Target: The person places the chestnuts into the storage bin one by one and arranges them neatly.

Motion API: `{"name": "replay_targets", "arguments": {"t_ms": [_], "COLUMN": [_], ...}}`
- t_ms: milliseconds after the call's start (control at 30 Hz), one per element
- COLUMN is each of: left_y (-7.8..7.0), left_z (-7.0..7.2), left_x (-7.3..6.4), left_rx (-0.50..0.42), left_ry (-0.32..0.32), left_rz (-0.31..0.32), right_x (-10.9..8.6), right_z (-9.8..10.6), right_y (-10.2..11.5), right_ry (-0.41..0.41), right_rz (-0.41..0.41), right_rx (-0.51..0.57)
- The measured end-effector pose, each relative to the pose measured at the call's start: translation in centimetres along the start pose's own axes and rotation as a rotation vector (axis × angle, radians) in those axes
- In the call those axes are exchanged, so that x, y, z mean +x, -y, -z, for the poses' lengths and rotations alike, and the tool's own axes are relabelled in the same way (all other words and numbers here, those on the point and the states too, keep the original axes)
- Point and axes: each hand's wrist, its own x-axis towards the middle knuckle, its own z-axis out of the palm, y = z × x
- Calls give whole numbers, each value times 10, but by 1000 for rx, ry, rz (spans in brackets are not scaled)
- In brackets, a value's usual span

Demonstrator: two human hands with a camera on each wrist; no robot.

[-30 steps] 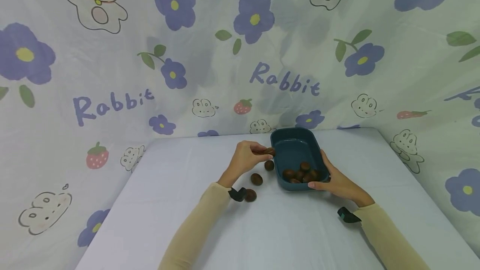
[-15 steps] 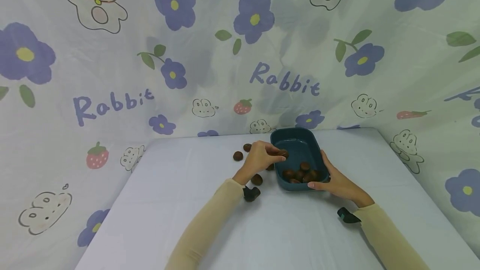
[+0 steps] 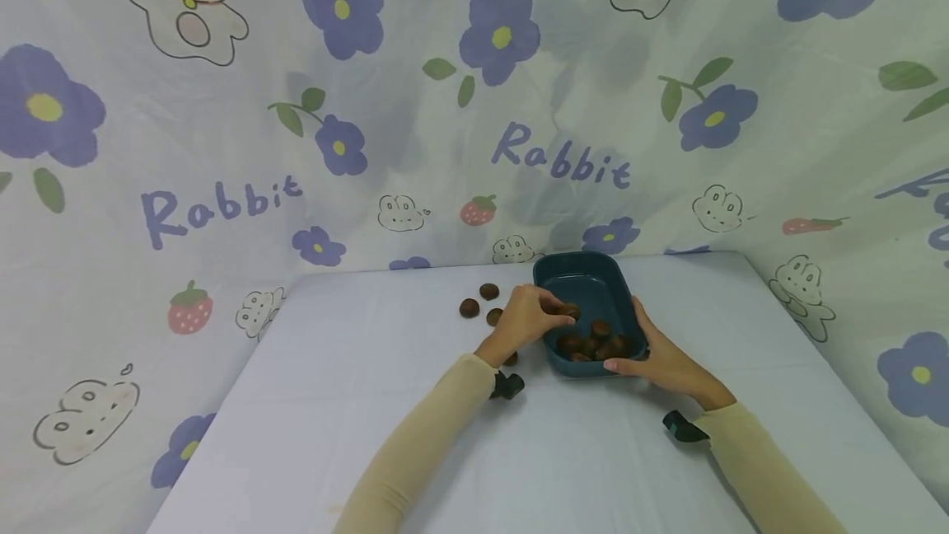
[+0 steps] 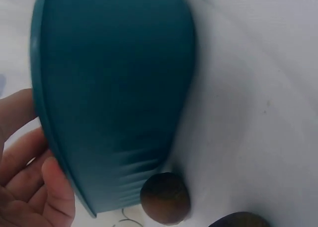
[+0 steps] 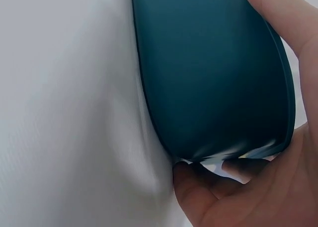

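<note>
A teal oblong dish [image 3: 586, 264] stands on the white-covered table and holds several brown chestnuts [image 3: 593, 343] at its near end. My left hand [image 3: 558, 316] reaches over the dish's left rim and pinches one chestnut [image 3: 570, 311] above the inside. My right hand [image 3: 630, 355] grips the dish's near right corner, thumb along the rim. The left wrist view shows the dish's outer wall [image 4: 114, 88] with a loose chestnut [image 4: 165, 197] against its base and my fingers [image 4: 30, 182] at the rim. In the right wrist view my fingers [image 5: 238, 197] wrap under the dish [image 5: 213, 73].
Three loose chestnuts [image 3: 469, 307] lie on the table left of the dish, and another [image 3: 511, 358] shows partly under my left wrist. Patterned cloth walls rise behind and at both sides of the table [image 3: 371, 435].
My left hand carried a chestnut rightward from beside the dish to over its inside. The right hand and the dish stayed put.
</note>
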Motion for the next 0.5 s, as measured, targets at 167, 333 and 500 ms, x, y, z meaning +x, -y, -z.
{"name": "replay_targets", "arguments": {"t_ms": [167,333,500], "left_y": [-1,-3,-7], "left_z": [-4,-9,-12], "left_x": [1,2,2], "left_rx": [21,54,130], "left_ry": [17,26,49], "left_rz": [9,20,47], "right_x": [2,1,0], "right_z": [-3,-2,-2], "right_y": [-1,0,1], "right_ry": [-6,-2,3], "right_rz": [-4,-13,-11], "right_rx": [4,0,-10]}}
